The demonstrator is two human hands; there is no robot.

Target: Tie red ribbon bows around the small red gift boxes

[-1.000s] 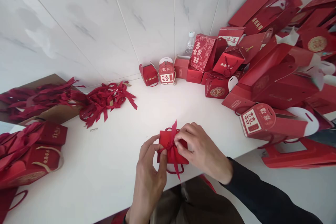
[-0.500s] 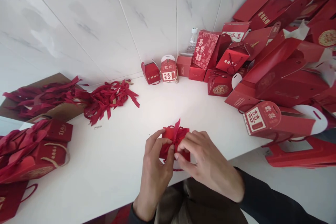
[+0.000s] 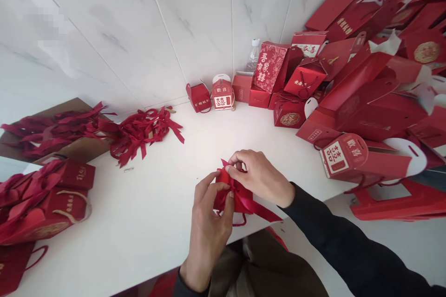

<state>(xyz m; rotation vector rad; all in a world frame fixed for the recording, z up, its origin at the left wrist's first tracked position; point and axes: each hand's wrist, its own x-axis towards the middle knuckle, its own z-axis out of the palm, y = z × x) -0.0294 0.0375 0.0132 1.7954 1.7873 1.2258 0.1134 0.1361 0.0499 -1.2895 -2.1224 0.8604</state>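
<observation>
A small red gift box (image 3: 221,177) lies on the table near its front edge, with a red ribbon (image 3: 258,209) across it. One ribbon tail trails off the box to the lower right. My left hand (image 3: 211,213) pinches the ribbon at the middle of the box, its fingers resting on the box's left side. Over the box's far side, my right hand (image 3: 256,174) grips the upper ribbon end between thumb and fingers. A red cord handle (image 3: 240,222) sticks out at the near side. My hands partly cover the box and knot.
Loose red ribbons (image 3: 146,130) lie at the back left, beside a cardboard box (image 3: 78,151) full of more. Ribboned gift boxes (image 3: 69,204) stand at the left edge. Red boxes (image 3: 376,102) pile up on the right, near a plastic bottle (image 3: 254,53) by the tiled wall.
My right hand has moved up from the knot to the upper ribbon end. A ribbon tail now extends to the lower right. My left hand stays at the knot.
</observation>
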